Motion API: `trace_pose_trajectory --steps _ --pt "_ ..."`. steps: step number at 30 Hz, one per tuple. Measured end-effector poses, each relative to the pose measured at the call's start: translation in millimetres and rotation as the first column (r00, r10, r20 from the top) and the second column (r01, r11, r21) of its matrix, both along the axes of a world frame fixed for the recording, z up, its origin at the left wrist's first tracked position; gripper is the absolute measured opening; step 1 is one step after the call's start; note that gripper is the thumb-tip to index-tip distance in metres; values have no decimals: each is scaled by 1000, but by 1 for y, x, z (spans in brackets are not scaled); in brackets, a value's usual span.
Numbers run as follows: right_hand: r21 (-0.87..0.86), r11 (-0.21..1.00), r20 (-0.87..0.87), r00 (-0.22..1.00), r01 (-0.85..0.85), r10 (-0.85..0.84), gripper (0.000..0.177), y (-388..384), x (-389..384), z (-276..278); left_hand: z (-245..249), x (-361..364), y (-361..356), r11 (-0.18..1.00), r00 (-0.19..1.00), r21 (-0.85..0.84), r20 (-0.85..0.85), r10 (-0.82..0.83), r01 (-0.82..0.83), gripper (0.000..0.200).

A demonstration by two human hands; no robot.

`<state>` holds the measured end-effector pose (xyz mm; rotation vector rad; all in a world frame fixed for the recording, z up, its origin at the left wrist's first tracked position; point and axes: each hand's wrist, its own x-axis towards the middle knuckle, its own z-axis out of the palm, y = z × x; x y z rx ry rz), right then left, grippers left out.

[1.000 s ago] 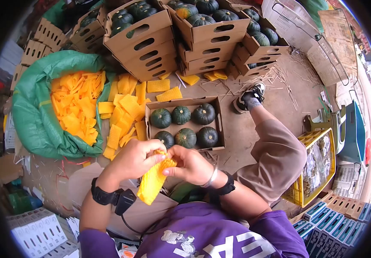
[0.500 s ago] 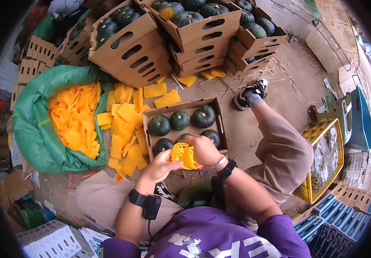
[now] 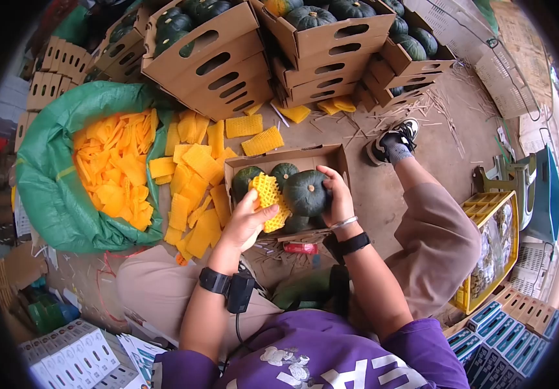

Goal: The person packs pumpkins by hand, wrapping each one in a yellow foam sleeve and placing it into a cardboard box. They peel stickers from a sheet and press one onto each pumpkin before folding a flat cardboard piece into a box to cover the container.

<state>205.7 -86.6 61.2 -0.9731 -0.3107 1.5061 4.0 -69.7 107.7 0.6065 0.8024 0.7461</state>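
My left hand is closed on a yellow foam net sleeve, thumb across its lower part. Beside it, my right hand grips a dark green squash by its right side, with the stem facing up. The sleeve's right edge is right at the squash. Both are held over an open cardboard box, where more dark green squashes sit, partly covered by my hands and the raised squash.
Loose yellow foam sleeves are heaped left of the box, beside a green sack full of them. Stacked cartons of squashes stand ahead. At right is a yellow crate. A red packet lies near the box.
Both hands were together at the foam sleeve; now the right hand has moved off it and holds a squash above the box. The left hand keeps the sleeve, now spread flatter.
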Motion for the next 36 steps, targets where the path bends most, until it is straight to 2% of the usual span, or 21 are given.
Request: trace_pose_trajectory --steps 2,3,5,8,9,10,11,14,15,16,17,19,21,25,27,29,30,32,34,35,36 --pt "125 992 714 692 26 -108 32 -16 -31 7 9 24 -18 992 996 126 -90 22 -10 57" --pt "205 978 795 591 -41 -141 25 -21 -35 24 6 28 -25 963 964 262 -230 131 -68 61" --pt "184 983 494 865 -7 -86 24 -23 -27 23 6 24 -30 968 964 200 -187 188 -150 61" --pt "-106 987 -33 993 -120 117 32 -26 -5 1 13 11 -38 999 985 -8 164 47 -46 62" --pt "-192 959 -283 948 -207 148 34 -27 -8 -3 20 10 -39 999 984 3 171 45 -46 62" --pt "151 912 -562 726 -381 396 37 -36 -14 21 30 10 -41 999 950 -31 311 -19 31 62" --pt "139 913 -613 691 -384 383 39 -45 -30 4 35 9 -43 992 893 -59 443 -78 116 63" --pt "59 956 -64 954 -288 292 29 -37 -27 17 29 2 -47 985 901 -108 426 -75 133 62" --pt "0 975 261 941 -221 214 25 -26 -22 18 30 0 -47 986 919 -115 389 -65 119 62" --pt "48 984 762 644 -171 75 20 -21 -15 21 31 1 -47 999 984 -36 177 13 -6 65" --pt "79 990 759 651 -114 14 20 -25 -12 25 24 2 -45 991 995 109 -44 89 -84 68" --pt "117 988 655 755 -103 1 26 -34 -20 29 22 6 -43 934 973 347 -169 155 -89 70" --pt "63 978 217 959 -198 181 36 -47 -13 40 20 2 -42 931 978 358 -159 135 -70 68" --pt "124 938 -444 827 -325 345 47 -49 -12 38 7 8 -48 985 996 169 -78 47 -33 72" --pt "121 962 -522 809 -244 271 47 -50 -10 25 6 17 -41 989 992 142 -127 -24 42 85" --pt "112 944 -561 765 -309 317 45 -47 2 -6 20 24 -33 525 497 604 -796 347 600 99" --pt "101 943 -549 773 -316 318 46 -43 5 -9 25 35 -30 374 502 596 -802 323 711 107" --pt "141 934 -383 852 -328 357 47 -39 17 -6 20 66 -21 250 441 497 -863 247 831 93" --pt "85 955 -138 946 -283 292 53 -28 39 -3 -20 91 8 456 592 618 -776 220 640 73" --pt "-111 978 328 922 -176 203 56 -26 50 8 -25 108 15 461 501 587 -809 306 666 71" --pt "-33 996 794 603 -85 78 54 -23 66 -18 -41 121 23 422 430 574 -814 392 702 71"
